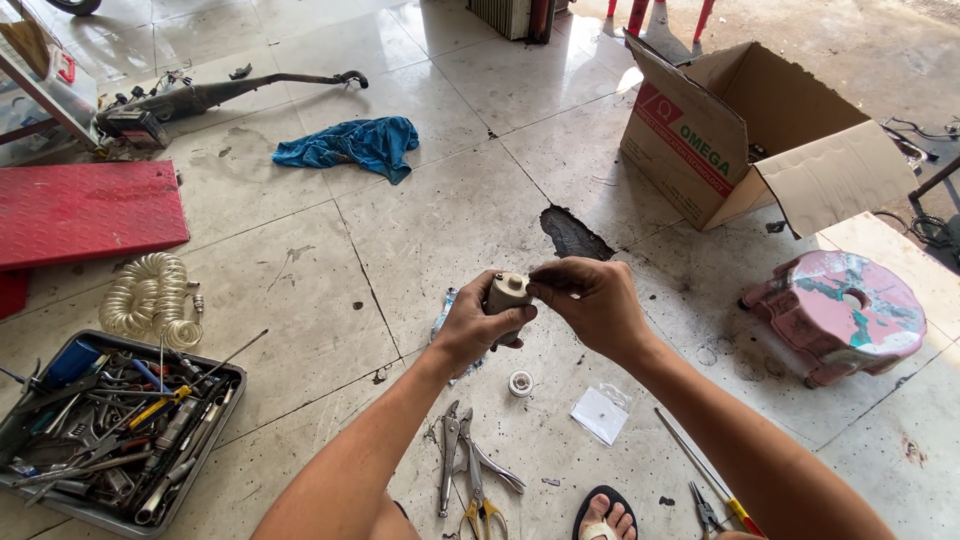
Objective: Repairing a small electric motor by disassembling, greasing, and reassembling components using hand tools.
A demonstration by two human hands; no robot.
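Both hands meet above the tiled floor [420, 230], near the middle of the view. The left hand [472, 328] is wrapped around a small grey cylindrical part [505, 297], holding it upright, while the right hand [590, 303] pinches at the part's top right edge with thumb and fingertips closed on it; what exactly those fingertips grip is too small to tell. Directly below the hands on the floor lie a small white roll of tape [519, 383] and a little clear plastic bag [603, 412], with locking pliers [450, 455] and another pair of pliers [483, 478] nearer still. A screwdriver [705, 472] lies at the near right. At the near left sits a metal tray [215, 430] crowded with hand tools, and just beyond it a coiled clear hose [148, 295]. Farther off are a blue rag [350, 145], a red metal plate [85, 212], an open cardboard box [740, 135] on the far right and a worn pink stool [835, 312] to the right.
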